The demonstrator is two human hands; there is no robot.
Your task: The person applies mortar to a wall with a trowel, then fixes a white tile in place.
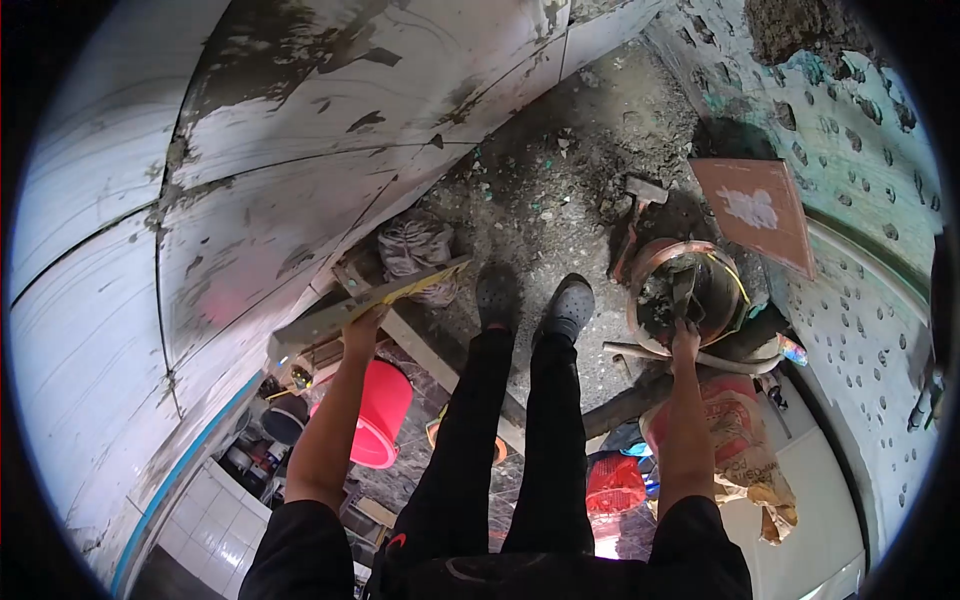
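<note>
My left hand (366, 322) is closed around a long, narrow strip of tile (412, 284), pale with a yellowish edge, held slantwise at the left beside the tiled wall. At the right, my right hand (686, 337) grips a trowel (684, 291), whose blade points down into a round bucket (637, 312). Grey mortar (655, 297) lies inside the bucket, partly hidden by the blade. A hammer (646, 190) with a reddish handle rests on the floor just beyond the bucket.
Rubble covers the floor (535, 200) ahead of my shoes. A brown tile (755, 212) leans at the right wall. A crumpled sack (415, 248) is at left. Behind me are a red bucket (382, 412), a torn cement bag (735, 425) and a red basket (614, 487).
</note>
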